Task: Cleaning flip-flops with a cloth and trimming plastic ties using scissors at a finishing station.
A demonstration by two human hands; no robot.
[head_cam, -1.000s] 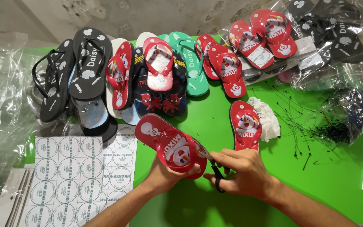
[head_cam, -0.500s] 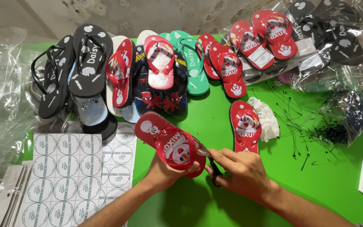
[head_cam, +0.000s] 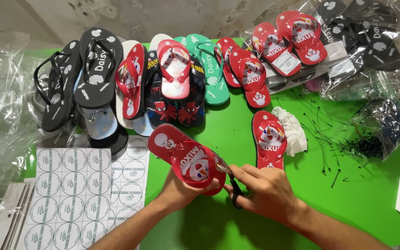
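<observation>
The red flip-flop in my left hand looks like matt foam rubber with a glossy plastic strap. The scissors in my right hand have shiny metal blades and black plastic handles. The green table is smooth with a slight sheen. The sticker sheet is paper (faintly glossy), and the clear bags are crinkled, shiny plastic film.
</observation>
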